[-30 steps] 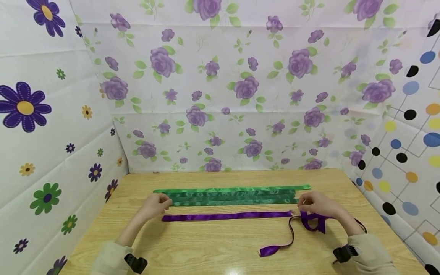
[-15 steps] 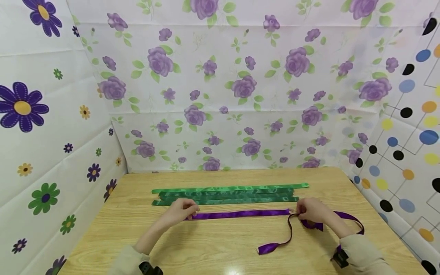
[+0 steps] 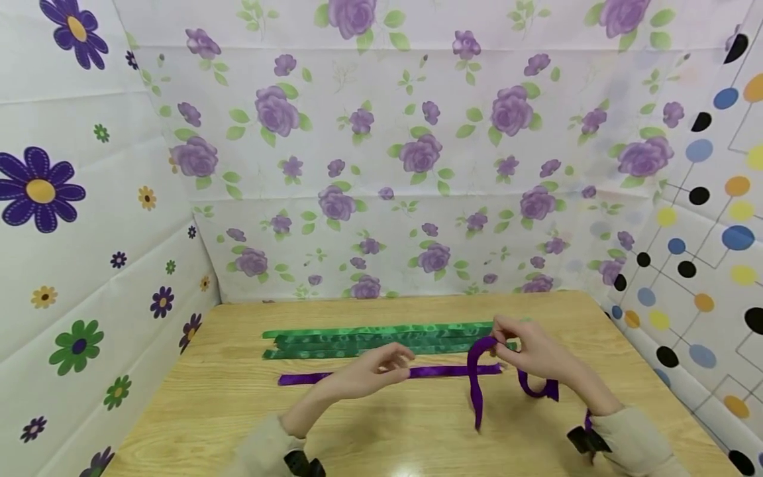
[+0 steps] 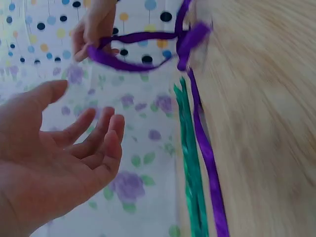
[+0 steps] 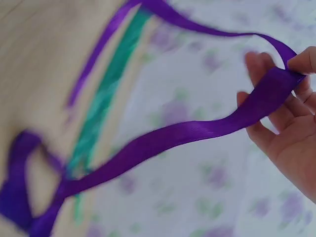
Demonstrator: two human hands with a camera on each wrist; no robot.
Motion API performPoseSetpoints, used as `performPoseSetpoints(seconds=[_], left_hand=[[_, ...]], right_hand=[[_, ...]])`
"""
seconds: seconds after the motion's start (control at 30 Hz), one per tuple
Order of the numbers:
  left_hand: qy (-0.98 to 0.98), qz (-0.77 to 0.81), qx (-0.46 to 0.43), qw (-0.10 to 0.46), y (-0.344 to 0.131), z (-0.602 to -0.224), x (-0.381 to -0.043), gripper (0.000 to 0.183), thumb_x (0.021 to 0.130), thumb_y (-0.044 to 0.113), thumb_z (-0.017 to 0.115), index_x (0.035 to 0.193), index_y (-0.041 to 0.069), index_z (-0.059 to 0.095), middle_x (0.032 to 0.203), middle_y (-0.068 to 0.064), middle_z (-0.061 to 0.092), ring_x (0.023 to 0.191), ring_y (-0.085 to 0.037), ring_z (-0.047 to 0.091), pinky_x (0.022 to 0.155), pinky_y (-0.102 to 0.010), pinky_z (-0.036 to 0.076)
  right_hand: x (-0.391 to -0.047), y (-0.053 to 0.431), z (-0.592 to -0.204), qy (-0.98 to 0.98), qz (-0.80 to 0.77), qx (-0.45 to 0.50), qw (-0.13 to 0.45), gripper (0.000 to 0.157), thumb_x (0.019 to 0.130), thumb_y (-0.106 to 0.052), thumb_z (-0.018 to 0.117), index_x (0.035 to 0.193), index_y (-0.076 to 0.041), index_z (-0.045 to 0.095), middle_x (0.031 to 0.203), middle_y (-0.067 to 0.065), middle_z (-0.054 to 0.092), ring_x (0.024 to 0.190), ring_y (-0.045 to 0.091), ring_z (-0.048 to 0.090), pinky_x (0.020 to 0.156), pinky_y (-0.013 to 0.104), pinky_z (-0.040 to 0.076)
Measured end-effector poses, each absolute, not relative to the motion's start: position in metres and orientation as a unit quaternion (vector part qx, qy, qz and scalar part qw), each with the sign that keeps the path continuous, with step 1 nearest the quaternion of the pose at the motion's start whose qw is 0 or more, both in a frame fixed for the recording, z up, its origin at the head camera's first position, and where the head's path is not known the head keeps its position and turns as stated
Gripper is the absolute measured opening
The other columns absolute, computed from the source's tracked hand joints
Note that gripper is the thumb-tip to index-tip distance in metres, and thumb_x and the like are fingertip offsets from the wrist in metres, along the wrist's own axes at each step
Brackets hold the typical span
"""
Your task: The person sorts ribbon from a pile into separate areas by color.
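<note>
My right hand (image 3: 536, 348) pinches a loose purple ribbon (image 3: 474, 381) and holds it above the table. One end hangs down; in the right wrist view the ribbon (image 5: 182, 133) runs from the fingertips to a loop near the tabletop. My left hand (image 3: 372, 371) hovers with spread, relaxed fingers and holds nothing, palm showing in the left wrist view (image 4: 74, 153). Beneath it lies a straight purple strip (image 3: 447, 371), partly hidden by that hand. Behind are several green ribbon strips (image 3: 357, 343) laid side by side, their right ends partly covered by my right hand.
A purple ribbon loop (image 3: 539, 392) rests on the wooden table (image 3: 357, 437) at the right, near my right forearm. Patterned cloth walls (image 3: 387, 165) enclose the table's back and sides. Each wrist carries a black camera.
My left hand has moved right, from the strips' left ends to above the purple strip. My right hand has lifted the loose purple ribbon's end off the table and moved slightly left.
</note>
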State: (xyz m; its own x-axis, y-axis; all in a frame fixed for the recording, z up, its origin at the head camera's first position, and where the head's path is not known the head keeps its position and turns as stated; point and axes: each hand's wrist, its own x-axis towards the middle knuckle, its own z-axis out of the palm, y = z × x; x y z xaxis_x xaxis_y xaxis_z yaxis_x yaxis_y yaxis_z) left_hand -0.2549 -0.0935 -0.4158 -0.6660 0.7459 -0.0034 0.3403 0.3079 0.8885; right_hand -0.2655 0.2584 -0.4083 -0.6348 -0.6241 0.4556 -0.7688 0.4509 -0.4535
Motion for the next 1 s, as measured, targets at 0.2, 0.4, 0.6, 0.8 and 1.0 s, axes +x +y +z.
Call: performPoseSetpoints(seconds=[0.2,0.4,0.6,0.8,1.0], left_hand=[[0.76,0.475,0.401,0.192,-0.054,-0.393,-0.247,0.054,0.103,0.047,0.036,0.151,0.026,0.026,0.15,-0.003,0.04,0.137,-0.019,0.04,0.106,-0.035,0.041],[0.709,0.522,0.424,0.213,-0.038,-0.383,-0.247,0.051,0.105,0.045,0.032,0.12,0.004,0.058,0.116,-0.013,0.062,0.103,-0.008,0.059,0.093,-0.027,0.048],[0.681,0.573,0.408,0.202,-0.051,-0.384,-0.249,0.042,0.105,0.034,0.038,0.09,-0.002,0.051,0.078,-0.003,0.052,0.069,-0.011,0.049,0.07,-0.023,0.043],[0.686,0.592,0.388,0.169,-0.082,-0.389,-0.258,0.031,0.105,0.025,0.04,0.089,0.0,0.05,0.066,0.001,0.036,0.055,-0.011,0.031,0.058,-0.031,0.032],[0.724,0.58,0.355,0.118,-0.12,-0.393,-0.263,0.028,0.106,0.023,0.039,0.09,0.003,0.05,0.06,0.003,0.031,0.049,-0.012,0.024,0.052,-0.028,0.029]], right_hand=[[-0.246,0.217,-0.37,-0.783,0.4,0.476,0.018,0.02,0.094,-0.002,0.059,0.086,-0.013,0.045,0.076,-0.001,0.044,0.066,0.003,0.054,0.059,0.026,0.046],[-0.242,0.195,-0.358,-0.745,0.448,0.489,-0.073,0.011,0.096,-0.003,0.057,0.102,-0.012,0.056,0.089,0.005,0.06,0.075,0.014,0.061,0.068,0.029,0.053],[-0.243,0.194,-0.359,-0.746,0.473,0.46,-0.086,0.02,0.1,-0.002,0.047,0.115,-0.012,0.058,0.081,0.007,0.058,0.058,0.019,0.048,0.052,0.029,0.044],[-0.248,0.198,-0.372,-0.788,0.469,0.394,-0.054,0.025,0.1,-0.013,0.052,0.124,-0.011,0.056,0.089,0.008,0.062,0.055,0.009,0.048,0.049,0.026,0.043],[-0.258,0.214,-0.391,-0.827,0.456,0.32,-0.069,0.025,0.099,-0.023,0.056,0.12,-0.012,0.064,0.095,0.005,0.069,0.063,0.004,0.056,0.054,0.026,0.047]])
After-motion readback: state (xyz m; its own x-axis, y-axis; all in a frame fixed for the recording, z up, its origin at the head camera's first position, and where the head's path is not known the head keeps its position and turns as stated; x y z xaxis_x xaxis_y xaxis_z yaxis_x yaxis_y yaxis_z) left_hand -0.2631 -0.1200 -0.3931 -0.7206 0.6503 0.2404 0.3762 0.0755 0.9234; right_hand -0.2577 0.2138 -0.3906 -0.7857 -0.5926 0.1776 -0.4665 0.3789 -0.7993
